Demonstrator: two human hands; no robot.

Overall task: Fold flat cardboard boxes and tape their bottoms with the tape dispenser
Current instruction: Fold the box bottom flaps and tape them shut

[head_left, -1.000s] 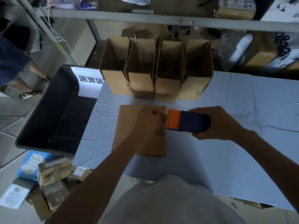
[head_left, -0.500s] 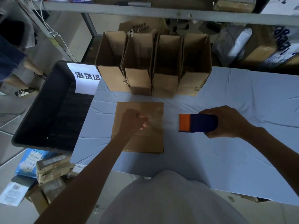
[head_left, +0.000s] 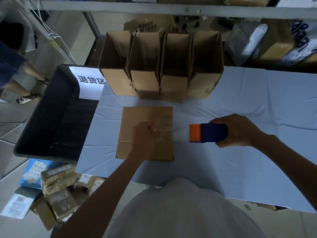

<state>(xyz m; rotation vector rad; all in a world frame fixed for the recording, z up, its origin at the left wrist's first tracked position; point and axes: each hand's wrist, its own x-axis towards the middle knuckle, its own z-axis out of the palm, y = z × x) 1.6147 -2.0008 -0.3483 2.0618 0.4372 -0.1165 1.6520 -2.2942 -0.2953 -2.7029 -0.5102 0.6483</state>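
Note:
A flat cardboard box [head_left: 133, 117] lies on the pale blue table [head_left: 240, 160] in front of me. My left hand [head_left: 143, 134] hovers over its middle, pinching the free end of clear tape [head_left: 164, 133]. The tape stretches right to an orange and navy tape dispenser [head_left: 208, 133], which my right hand [head_left: 238, 130] grips just right of the flat box. Several folded boxes [head_left: 161, 66] stand open-topped in a row at the table's far edge.
A black bin [head_left: 49, 117] with a white label sits left of the table. Wrapped parcels [head_left: 56, 186] lie on the floor below it. A shelf rail [head_left: 171, 9] runs overhead, with bags and parcels behind. A person's legs [head_left: 22, 86] stand far left.
My hands have drawn apart: the dispenser moved right off the flat box and my left hand moved left, pulling out a length of clear tape between them.

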